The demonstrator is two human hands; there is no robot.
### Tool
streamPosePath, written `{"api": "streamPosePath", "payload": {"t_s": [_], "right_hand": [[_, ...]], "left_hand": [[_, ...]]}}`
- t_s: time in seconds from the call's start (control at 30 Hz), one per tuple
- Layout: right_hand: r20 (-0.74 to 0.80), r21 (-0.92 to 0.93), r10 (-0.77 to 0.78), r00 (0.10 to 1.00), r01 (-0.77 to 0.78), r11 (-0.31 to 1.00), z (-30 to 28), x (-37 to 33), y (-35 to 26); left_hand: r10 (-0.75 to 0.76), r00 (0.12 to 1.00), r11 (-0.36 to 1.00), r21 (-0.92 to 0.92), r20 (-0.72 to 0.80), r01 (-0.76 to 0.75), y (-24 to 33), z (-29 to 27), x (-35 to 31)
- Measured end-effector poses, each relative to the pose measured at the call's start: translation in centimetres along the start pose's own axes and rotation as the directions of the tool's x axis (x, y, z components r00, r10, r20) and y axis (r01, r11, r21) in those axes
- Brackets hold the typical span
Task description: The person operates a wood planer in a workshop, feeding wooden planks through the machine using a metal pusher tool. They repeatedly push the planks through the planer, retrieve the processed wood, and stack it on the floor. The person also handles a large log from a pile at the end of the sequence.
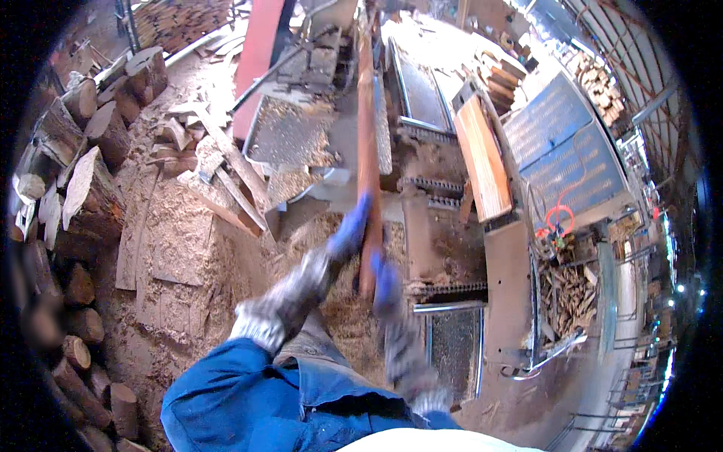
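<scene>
A long brown wooden pole (367,135) runs from in front of me away toward the top of the view. What is on its far end I cannot make out. My left hand (349,230), in a blue and grey work glove, is closed round the pole from the left. Lower down, near the pole's near end, my right hand (385,285) in a matching glove is closed against it from the right. Both gloves are smeared by motion, so single fingers do not show. Sawdust-covered machine plates (294,132) lie under and left of the pole.
Right of the pole stands a machine with chains (433,188) and a sawn timber block (483,162). Split logs (98,188) are stacked at left. A hatchet (233,192) lies among wood scraps. Wood pieces fill a bin (568,301) at right. Sawdust (196,241) covers the boards.
</scene>
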State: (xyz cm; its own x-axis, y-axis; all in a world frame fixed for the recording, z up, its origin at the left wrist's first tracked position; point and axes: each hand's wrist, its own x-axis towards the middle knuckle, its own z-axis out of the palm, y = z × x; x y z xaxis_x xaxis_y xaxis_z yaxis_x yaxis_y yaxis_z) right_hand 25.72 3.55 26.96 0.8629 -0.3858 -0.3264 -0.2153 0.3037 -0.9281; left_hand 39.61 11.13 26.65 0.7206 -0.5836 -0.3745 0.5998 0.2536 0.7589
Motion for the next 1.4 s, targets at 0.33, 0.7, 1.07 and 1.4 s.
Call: {"api": "streamPosePath", "payload": {"t_s": [0.33,0.7,1.07,1.4], "right_hand": [[0.289,0.353,-0.073,0.955,-0.036,0.935,8.4,14.1,-6.0],[0.203,0.196,0.088,0.975,-0.129,0.972,-9.1,-9.0,9.8],[0.044,-0.014,0.318,0.947,-0.318,0.948,-20.5,-28.9,14.7],[0.137,-0.331,-0.1,0.986,0.14,0.933,-14.3,-10.3,4.1]], "left_hand": [[0.168,0.986,0.984,-0.058,-0.016,-0.169,12.7,-3.1,12.3],[-0.104,0.975,0.993,-0.081,-0.194,0.09,-9.3,4.2,-7.8],[-0.53,0.843,0.846,-0.01,0.09,0.533,-24.0,7.1,-20.4],[-0.052,0.994,0.979,-0.202,-0.096,0.032,-12.9,9.8,-8.1]]}}
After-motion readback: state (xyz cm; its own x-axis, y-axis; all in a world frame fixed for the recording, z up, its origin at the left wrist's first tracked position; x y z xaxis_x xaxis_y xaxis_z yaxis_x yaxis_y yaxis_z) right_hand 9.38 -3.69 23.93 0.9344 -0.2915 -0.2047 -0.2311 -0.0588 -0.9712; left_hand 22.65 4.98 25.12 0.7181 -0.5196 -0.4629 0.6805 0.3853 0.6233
